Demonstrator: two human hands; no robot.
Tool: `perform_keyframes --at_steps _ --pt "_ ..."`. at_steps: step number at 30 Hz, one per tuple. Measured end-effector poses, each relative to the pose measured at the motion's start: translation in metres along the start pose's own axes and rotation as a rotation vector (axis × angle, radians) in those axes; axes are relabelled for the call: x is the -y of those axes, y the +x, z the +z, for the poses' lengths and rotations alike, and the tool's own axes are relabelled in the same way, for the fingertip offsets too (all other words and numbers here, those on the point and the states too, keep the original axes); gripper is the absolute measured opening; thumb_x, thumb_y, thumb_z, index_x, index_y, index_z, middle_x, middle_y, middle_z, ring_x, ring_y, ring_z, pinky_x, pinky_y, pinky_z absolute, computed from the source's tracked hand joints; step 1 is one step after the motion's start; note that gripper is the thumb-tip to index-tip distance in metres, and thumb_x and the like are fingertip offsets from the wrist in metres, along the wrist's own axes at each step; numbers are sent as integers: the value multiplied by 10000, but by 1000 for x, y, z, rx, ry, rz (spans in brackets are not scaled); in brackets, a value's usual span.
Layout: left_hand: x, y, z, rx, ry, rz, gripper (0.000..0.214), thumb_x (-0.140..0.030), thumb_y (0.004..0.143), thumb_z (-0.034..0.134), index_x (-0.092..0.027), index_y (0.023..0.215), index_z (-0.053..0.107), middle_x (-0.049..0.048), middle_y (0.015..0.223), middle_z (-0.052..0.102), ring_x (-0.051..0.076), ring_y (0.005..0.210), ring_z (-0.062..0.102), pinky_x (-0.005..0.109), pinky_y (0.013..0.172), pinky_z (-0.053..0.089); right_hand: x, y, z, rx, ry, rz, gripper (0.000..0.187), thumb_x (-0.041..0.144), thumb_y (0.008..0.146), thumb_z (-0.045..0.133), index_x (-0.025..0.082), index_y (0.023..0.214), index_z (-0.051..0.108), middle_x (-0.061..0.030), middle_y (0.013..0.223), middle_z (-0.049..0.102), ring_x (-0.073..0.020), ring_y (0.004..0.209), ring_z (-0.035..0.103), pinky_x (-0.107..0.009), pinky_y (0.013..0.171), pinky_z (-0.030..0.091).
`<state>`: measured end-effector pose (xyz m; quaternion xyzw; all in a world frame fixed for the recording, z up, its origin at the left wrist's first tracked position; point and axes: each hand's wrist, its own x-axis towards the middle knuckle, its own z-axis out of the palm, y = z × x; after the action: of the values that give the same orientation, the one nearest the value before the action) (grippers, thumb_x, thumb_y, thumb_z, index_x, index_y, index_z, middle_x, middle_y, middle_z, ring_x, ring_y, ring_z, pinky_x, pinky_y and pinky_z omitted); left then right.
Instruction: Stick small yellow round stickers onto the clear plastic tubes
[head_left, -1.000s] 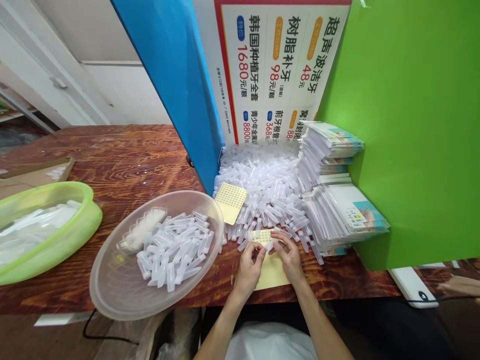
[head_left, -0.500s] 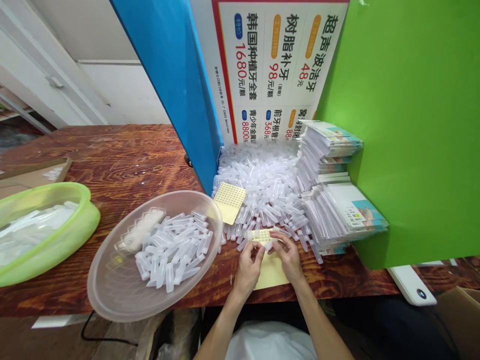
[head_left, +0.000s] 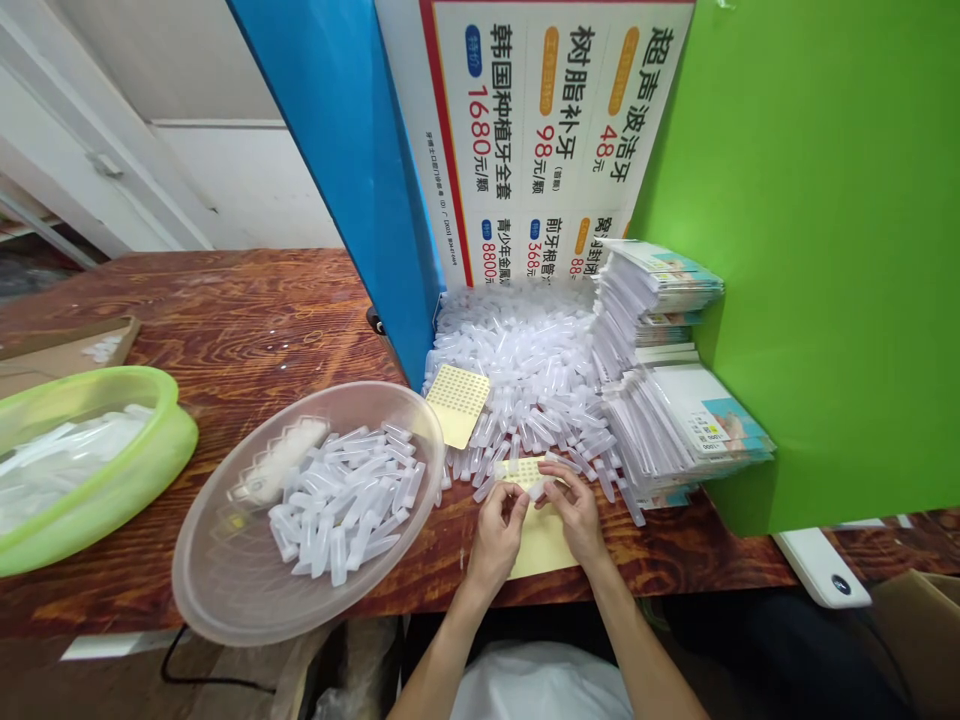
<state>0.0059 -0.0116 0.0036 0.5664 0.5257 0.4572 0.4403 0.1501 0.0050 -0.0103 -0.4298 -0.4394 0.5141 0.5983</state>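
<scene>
Both my hands work close together over a yellow sticker sheet (head_left: 541, 545) lying at the table's front edge. My left hand (head_left: 500, 528) has its fingers pinched by the sheet's upper part. My right hand (head_left: 574, 505) pinches a small clear plastic tube (head_left: 537, 490) at its fingertips. Just beyond my hands lies a big heap of clear tubes (head_left: 525, 370). A clear plastic bowl (head_left: 225, 580) with several tubes in it sits to the left of my hands.
A second yellow sticker sheet (head_left: 458, 403) leans on the heap. Stacks of packaged cards (head_left: 675, 400) stand right of the heap. A green basin (head_left: 142, 470) sits far left. Blue, white printed and green boards wall off the back.
My hands stay in the same spot, with only small finger movements on the tube and sheet. The view has drifted slightly.
</scene>
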Motion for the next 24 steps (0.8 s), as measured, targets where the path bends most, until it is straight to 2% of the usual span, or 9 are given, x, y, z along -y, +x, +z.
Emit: perform_keyframes --at_steps 12,18,22,24 --pt "0 -2 -1 -1 -5 -3 291 -463 962 508 -188 886 563 5 832 546 166 755 531 279 709 440 0 -1 0 10 18 9 256 402 853 724 205 1016 734 -94 1185 625 -154 714 662 -301 599 602" --pt "-10 -1 -3 -26 50 9 305 -469 938 548 -181 856 608 12 799 595 164 709 559 265 652 438 -2 0 0 0 20 13 249 395 853 726 204 1013 734 -90 1173 631 -140 680 657 -296 592 599" --pt "-15 -2 -11 -60 71 39 291 -450 941 556 -186 899 672 47 903 669 182 799 619 272 701 469 -4 0 -1 -2 30 22 255 399 857 720 203 1020 725 -88 1172 634 -145 675 665 -305 600 601" --pt "-15 -3 -14 -78 49 26 293 -456 921 591 -187 960 701 55 942 689 176 779 624 275 702 483 -4 0 -1 9 27 22 247 396 864 715 206 1020 724 -87 1168 639 -147 673 668 -304 602 597"
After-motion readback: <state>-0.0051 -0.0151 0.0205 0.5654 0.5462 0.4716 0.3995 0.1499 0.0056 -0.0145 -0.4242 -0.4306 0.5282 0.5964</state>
